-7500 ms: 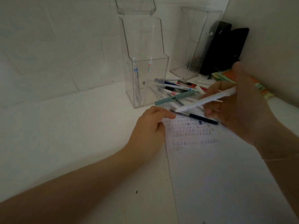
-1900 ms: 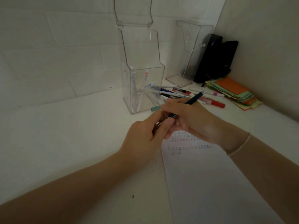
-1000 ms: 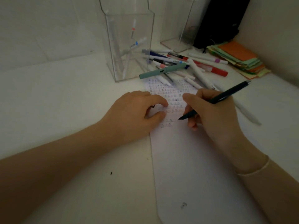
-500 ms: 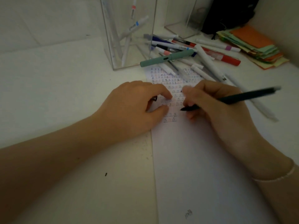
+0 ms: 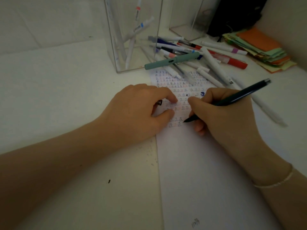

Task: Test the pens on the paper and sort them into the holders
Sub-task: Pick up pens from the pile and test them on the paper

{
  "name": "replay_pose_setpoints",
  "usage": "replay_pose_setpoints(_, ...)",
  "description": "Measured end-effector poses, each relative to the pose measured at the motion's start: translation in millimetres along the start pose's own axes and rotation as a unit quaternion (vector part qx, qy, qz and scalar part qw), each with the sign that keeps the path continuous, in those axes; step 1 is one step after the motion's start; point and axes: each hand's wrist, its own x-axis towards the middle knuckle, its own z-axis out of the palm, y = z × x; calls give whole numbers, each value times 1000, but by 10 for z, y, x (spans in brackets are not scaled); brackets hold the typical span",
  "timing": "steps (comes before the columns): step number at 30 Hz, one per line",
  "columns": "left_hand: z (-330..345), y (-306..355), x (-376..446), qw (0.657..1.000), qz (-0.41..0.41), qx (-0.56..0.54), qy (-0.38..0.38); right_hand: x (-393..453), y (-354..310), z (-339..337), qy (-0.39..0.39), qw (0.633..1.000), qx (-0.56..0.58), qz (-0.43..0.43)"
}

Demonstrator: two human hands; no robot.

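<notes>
— What is each hand doing?

— The right hand (image 5: 222, 113) grips a dark pen (image 5: 232, 100) in a writing hold, its tip on the paper (image 5: 207, 171) just left of the fingers. The left hand (image 5: 137, 112) rests curled on the paper's left edge, and a small dark cap (image 5: 159, 102) shows under its fingers, seemingly held there.

— Any writing you can read?

— Rows of small test marks in blue, black and pink run across the sheet beyond both hands; they look like repeated little characters, too small to read. A faint scribble (image 5: 195, 223) sits near the bottom edge, unreadable too. Labels on the pens are blurred.

— Where are the other pens?

— A loose pile (image 5: 196, 53) lies beyond the right hand, a teal pen (image 5: 171, 61) on top and a red marker (image 5: 232, 61) to the right. Beyond the left hand stands a clear holder (image 5: 132, 39) with a few white pens inside. A second clear holder (image 5: 187, 15) stands farther back, and a stack of coloured paper (image 5: 265, 52) lies far right of the pile.
</notes>
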Motion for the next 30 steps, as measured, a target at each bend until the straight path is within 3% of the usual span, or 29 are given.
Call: replay_pose_setpoints(30, -14, 19, -12, 1000, -8, -6, 5, -20, 0, 7, -22, 1000, -1, -14)
